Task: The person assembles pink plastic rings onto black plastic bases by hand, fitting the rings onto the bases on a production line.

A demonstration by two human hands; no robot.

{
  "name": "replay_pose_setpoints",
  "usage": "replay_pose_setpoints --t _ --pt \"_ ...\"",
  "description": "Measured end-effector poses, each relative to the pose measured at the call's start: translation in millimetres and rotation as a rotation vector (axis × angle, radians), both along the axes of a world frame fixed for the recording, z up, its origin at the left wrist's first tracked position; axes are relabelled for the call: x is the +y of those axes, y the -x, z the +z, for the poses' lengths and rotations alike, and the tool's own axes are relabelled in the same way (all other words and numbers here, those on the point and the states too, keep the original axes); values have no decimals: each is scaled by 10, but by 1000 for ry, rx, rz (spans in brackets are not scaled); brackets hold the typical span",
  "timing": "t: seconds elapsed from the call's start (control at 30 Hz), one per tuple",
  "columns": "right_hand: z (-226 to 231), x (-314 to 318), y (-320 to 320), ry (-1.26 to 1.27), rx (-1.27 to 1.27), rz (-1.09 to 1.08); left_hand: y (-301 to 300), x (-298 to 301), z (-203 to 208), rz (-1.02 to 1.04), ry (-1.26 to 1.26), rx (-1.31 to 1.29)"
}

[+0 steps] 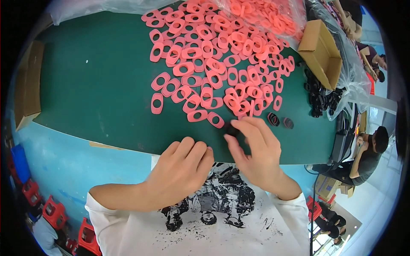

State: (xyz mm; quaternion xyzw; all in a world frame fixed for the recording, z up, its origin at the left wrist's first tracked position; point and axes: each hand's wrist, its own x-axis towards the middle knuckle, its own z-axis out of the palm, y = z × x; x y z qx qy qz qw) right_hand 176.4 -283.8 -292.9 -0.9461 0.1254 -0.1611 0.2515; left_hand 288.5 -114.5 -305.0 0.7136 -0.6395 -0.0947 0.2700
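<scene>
Work nearside of pink rings (222,70).
Right hand (259,148) pinches black piece (232,129); left hand (179,168) curled, can't tell if gripping. Black parts (317,97) right of rings.

Green table (94,102) — pink holed pieces (222,67) strewn around 1 o'clock, open carton (314,51) near 2, black parts (317,100) heaped at 3 — small dark ovals (273,119) at 4.

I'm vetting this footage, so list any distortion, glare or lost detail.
In the head view, the green tabletop bows along its near edge; in the head view, the clear plastic bag shows whitish highlights; in the head view, the dark piece at the right hand shows little detail.
</scene>
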Motion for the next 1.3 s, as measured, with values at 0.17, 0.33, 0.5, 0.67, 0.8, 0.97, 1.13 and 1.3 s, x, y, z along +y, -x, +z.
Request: replay_pose_setpoints --t 0.17,0.33,0.5,0.67,0.8,0.97,1.13,1.3 --pt "-168 79 -162 -1 11 21 3 -19 -31 1 -21 28" --pt "-214 87 -232 23 18 -43 -55 -58 -36 -41 -43 88" --pt "-332 134 -219 85 -30 -23 -29 -73 -37 -29 -75 123" --pt "-312 138 43 -9 -16 48 -39 -52 -41 -40 -93 114" --pt "-248 31 552 -38 -44 6 -85 -44 -70 -18 -32 125" --pt "-330 -3 686 -124 -143 -111 -67 -255 5 -59 43 134" --pt "-347 62 785 -111 -163 -192 -53 -349 -47 -89 -29 112" --pt "-306 115 733 -50 -173 -224 -32 -403 -31 -123 -17 91"
